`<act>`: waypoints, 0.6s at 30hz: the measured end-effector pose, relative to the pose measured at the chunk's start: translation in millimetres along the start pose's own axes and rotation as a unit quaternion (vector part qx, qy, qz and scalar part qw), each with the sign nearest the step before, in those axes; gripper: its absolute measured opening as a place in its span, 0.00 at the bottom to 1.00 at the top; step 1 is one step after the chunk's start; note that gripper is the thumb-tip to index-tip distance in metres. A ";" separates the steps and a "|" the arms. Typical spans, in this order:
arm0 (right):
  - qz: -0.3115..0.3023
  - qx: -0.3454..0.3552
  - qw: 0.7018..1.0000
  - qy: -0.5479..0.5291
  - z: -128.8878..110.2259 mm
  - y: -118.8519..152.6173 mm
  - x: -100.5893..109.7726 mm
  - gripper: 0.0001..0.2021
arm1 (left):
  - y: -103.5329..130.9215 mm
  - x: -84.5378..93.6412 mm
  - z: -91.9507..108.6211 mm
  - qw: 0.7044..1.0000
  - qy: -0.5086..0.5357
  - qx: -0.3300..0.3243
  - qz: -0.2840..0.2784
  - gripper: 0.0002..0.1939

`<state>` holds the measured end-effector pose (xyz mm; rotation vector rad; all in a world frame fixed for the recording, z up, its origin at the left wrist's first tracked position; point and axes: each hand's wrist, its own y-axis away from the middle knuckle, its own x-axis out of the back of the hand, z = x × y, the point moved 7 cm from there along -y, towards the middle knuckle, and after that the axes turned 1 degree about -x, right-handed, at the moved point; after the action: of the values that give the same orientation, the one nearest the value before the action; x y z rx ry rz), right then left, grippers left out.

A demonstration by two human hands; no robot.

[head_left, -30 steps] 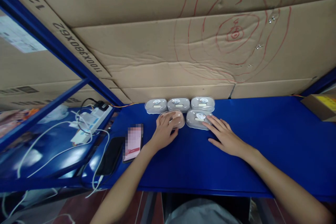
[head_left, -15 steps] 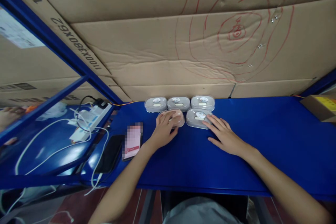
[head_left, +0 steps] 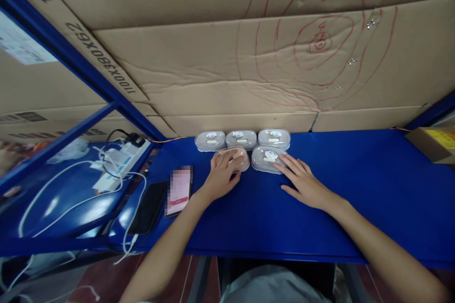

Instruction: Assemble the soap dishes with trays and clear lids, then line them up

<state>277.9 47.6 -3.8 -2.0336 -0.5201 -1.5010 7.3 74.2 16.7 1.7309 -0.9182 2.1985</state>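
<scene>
Several oval cases with clear covers lie on the blue table in two rows. The back row holds a left grey case [head_left: 210,141], a middle grey case [head_left: 241,139] and a right grey case [head_left: 274,139]. In front of them, my left hand [head_left: 223,177] rests with spread fingers on a pinkish case [head_left: 243,160] and partly hides it. My right hand [head_left: 302,182] has its fingers apart, with the fingertips on the right edge of the front grey case [head_left: 263,160], which bears a round white sticker. Neither hand is wrapped round a case.
Left of my left arm lie a phone with a pink screen [head_left: 178,191] and a dark phone [head_left: 149,208]. Beyond them are a power strip [head_left: 121,165] and white cables. Cardboard [head_left: 213,71] stands behind the table [head_left: 270,218]; a small box [head_left: 432,144] sits at the right.
</scene>
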 end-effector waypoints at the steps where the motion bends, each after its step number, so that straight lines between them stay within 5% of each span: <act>1: 0.000 -0.001 1.000 0.000 0.3 0.0 0.1 0.41 | 0.0 0.0 0.0 1.000 0.000 0.000 -0.001 0.23; 18: -0.005 -0.002 1.000 -0.008 -0.5 -0.1 0.8 0.43 | 0.6 0.1 -0.2 1.000 -0.004 0.005 0.002 0.23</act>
<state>277.7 47.3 -2.9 -2.0498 -0.5352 -1.4947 6.8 73.8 16.5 1.7445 -0.9152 2.2039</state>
